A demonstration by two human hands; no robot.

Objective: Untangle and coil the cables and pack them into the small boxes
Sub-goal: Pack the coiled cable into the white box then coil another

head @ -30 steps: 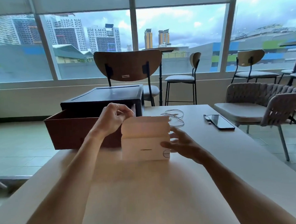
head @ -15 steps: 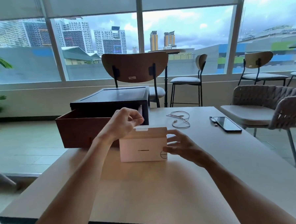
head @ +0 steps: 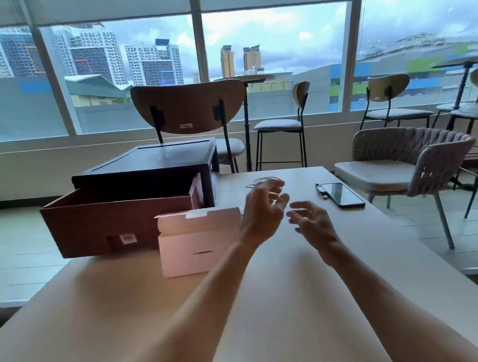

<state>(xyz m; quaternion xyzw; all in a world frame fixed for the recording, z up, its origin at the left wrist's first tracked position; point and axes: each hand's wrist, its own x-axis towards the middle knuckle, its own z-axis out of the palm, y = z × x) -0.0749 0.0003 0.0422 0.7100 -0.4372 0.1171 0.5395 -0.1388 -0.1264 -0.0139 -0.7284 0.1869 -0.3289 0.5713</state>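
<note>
both hands are hovering over the surface (head: 279, 289), the left hand (head: 263, 210) and right hand (head: 313, 225) each keeping a wide, loose grip and holding nothing. the thin cable (head: 260, 179) is lying loose just beyond the left fingers. the small white box (head: 197, 246) is sitting nearby, its contents hidden. coiling and packing this cable are looking undone

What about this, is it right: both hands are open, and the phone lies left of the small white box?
No: the head view shows the phone right of the small white box, not left. The left hand and right hand are open.
</note>
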